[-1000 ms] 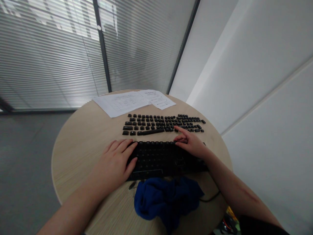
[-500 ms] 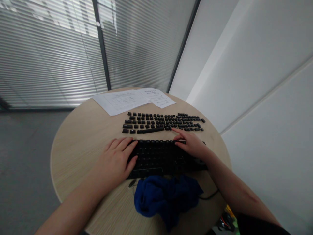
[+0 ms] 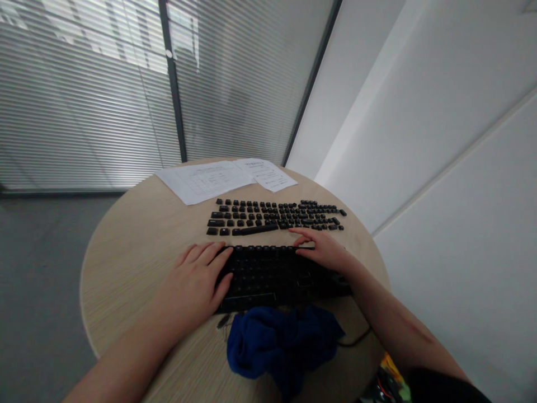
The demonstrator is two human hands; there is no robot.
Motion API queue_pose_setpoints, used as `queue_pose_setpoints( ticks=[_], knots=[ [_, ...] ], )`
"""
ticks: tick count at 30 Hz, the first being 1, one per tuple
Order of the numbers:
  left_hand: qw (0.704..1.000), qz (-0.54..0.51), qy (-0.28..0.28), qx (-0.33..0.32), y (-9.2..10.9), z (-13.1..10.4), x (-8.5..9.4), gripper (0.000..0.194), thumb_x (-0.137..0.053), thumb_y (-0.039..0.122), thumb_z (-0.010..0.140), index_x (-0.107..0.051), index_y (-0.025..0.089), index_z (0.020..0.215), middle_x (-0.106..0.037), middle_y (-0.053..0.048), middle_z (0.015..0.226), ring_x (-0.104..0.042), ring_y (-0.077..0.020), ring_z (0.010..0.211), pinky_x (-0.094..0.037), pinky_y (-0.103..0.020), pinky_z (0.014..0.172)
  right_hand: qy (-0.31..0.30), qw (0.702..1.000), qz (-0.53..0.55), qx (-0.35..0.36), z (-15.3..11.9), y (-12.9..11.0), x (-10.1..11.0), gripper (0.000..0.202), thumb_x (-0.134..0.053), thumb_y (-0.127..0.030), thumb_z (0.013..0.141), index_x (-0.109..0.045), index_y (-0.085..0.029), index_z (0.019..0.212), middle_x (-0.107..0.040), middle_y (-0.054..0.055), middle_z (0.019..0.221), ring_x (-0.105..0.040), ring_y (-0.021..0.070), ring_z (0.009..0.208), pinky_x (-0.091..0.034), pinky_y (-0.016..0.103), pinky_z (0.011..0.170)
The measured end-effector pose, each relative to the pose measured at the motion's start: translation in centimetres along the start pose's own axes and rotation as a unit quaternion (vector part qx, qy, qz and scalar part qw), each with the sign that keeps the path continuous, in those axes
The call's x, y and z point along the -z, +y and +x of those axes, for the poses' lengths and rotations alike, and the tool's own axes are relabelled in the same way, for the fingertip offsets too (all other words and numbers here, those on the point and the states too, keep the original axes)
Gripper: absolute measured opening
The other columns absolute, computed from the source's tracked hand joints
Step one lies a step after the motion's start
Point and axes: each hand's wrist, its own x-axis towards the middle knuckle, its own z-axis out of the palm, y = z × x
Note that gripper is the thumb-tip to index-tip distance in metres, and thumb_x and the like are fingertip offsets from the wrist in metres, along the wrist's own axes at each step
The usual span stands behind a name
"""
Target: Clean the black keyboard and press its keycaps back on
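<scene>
A black keyboard base (image 3: pixel 260 274) lies across the table, with a row of keys along its far edge. On its left end rests my left hand (image 3: pixel 199 280), thumb and fingers apart. My right hand (image 3: pixel 323 249) is over the far right part of the base, its index finger stretched to the near row of loose black keycaps (image 3: pixel 255 216). Those keycaps are laid out in rows beyond the base. Against the near side of the base sits a crumpled blue cloth (image 3: pixel 281 344).
Printed paper sheets (image 3: pixel 210 179) lie at the far side of the round wooden table (image 3: pixel 121 252). A small dark tool (image 3: pixel 224 321) is left of the cloth, and a black cable (image 3: pixel 356 340) runs on its right. A white wall borders the right side.
The view has shifted slightly, so the table sits a little lower and further left. Both hands keep nearly the same places on the keyboard base.
</scene>
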Motion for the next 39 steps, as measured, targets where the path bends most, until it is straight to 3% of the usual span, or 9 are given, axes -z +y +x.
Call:
queue_pose_setpoints(
  ticks=[3, 6, 9, 12, 16, 21, 29, 39],
  knots=[
    [1.0, -0.001, 0.001, 0.006, -0.1, -0.1, -0.1, 0.046, -0.049, 0.037, 0.096, -0.068, 0.014, 0.13, -0.066, -0.017, 0.133, -0.06, -0.037, 0.12, -0.045, -0.058, 0.106, 0.015, 1.0, 0.0, 0.001, 0.6, 0.9, 1.8, 0.04, -0.071, -0.026, 0.086, -0.07, -0.026, 0.126, -0.077, 0.005, 0.113, -0.071, 0.0212, 0.097, -0.056, 0.037, 0.088],
    [1.0, -0.003, 0.004, 0.006, -0.1, -0.2, -0.2, 0.045, -0.049, 0.036, 0.095, -0.068, 0.014, 0.129, -0.067, -0.017, 0.132, -0.06, -0.0368, 0.119, -0.046, -0.058, 0.106, 0.065, 0.997, -0.036, -0.008, 3.1, 2.8, 4.7, 0.027, -0.067, -0.032, 0.09, -0.076, -0.025, 0.114, -0.077, 0.005, 0.112, -0.072, 0.0196, 0.088, -0.058, 0.034, 0.08],
    [1.0, -0.002, 0.006, 0.003, -0.1, -0.2, -0.3, 0.045, -0.048, 0.036, 0.095, -0.068, 0.014, 0.13, -0.067, -0.017, 0.131, -0.061, -0.0366, 0.118, -0.046, -0.058, 0.105, 0.097, 0.984, -0.135, -0.058, 7.2, 5.7, 7.4, 0.026, -0.064, -0.029, 0.092, -0.076, -0.022, 0.114, -0.079, 0.006, 0.106, -0.073, 0.0197, 0.092, -0.057, 0.034, 0.087],
    [1.0, -0.003, 0.01, 0.004, -0.2, -0.2, -0.5, 0.045, -0.048, 0.035, 0.095, -0.068, 0.014, 0.13, -0.067, -0.016, 0.132, -0.061, -0.0367, 0.119, -0.046, -0.059, 0.106, 0.078, 0.968, -0.218, -0.098, 11.4, 8.8, 8.8, 0.025, -0.065, -0.017, 0.087, -0.078, -0.02, 0.108, -0.079, 0.007, 0.104, -0.072, 0.0212, 0.097, -0.054, 0.035, 0.096],
    [1.0, -0.005, 0.02, 0.007, -0.3, -0.3, -0.8, 0.045, -0.05, 0.036, 0.094, -0.069, 0.015, 0.13, -0.068, -0.016, 0.131, -0.061, -0.0369, 0.117, -0.046, -0.06, 0.105, 0.034, 0.961, -0.249, -0.117, 14.8, 12.0, 8.6, 0.021, -0.071, -0.011, 0.079, -0.079, -0.02, 0.096, -0.079, 0.005, 0.1, -0.072, 0.0206, 0.098, -0.053, 0.031, 0.094],
    [1.0, -0.002, 0.027, 0.01, -0.3, -0.4, -1.0, 0.044, -0.049, 0.033, 0.093, -0.07, 0.017, 0.128, -0.069, -0.015, 0.13, -0.062, -0.0356, 0.116, -0.047, -0.059, 0.104, -0.005, 0.956, -0.266, -0.121, 16.4, 14.1, 7.5, 0.019, -0.073, -0.015, 0.08, -0.077, -0.02, 0.098, -0.078, 0.005, 0.103, -0.07, 0.0185, 0.099, -0.051, 0.026, 0.089],
    [0.999, 0.014, 0.041, -0.002, 0.0, -0.3, -0.9, 0.044, -0.049, 0.031, 0.092, -0.07, 0.016, 0.127, -0.07, -0.015, 0.128, -0.063, -0.0357, 0.114, -0.049, -0.059, 0.102, -0.053, 0.95, -0.284, -0.119, 17.7, 15.0, 7.5, 0.019, -0.077, -0.021, 0.078, -0.076, -0.018, 0.097, -0.076, 0.006, 0.099, -0.066, 0.0186, 0.09, -0.048, 0.028, 0.083],
    [0.999, -0.002, 0.05, -0.009, -0.1, -0.4, -1.1, 0.042, -0.05, 0.03, 0.092, -0.069, 0.016, 0.127, -0.07, -0.015, 0.128, -0.063, -0.0368, 0.114, -0.048, -0.06, 0.101, -0.097, 0.953, -0.263, -0.116, 18.9, 15.0, 6.9, 0.013, -0.075, -0.016, 0.076, -0.075, -0.017, 0.089, -0.076, 0.002, 0.087, -0.064, 0.0138, 0.076, -0.045, 0.022, 0.07]
  ],
)
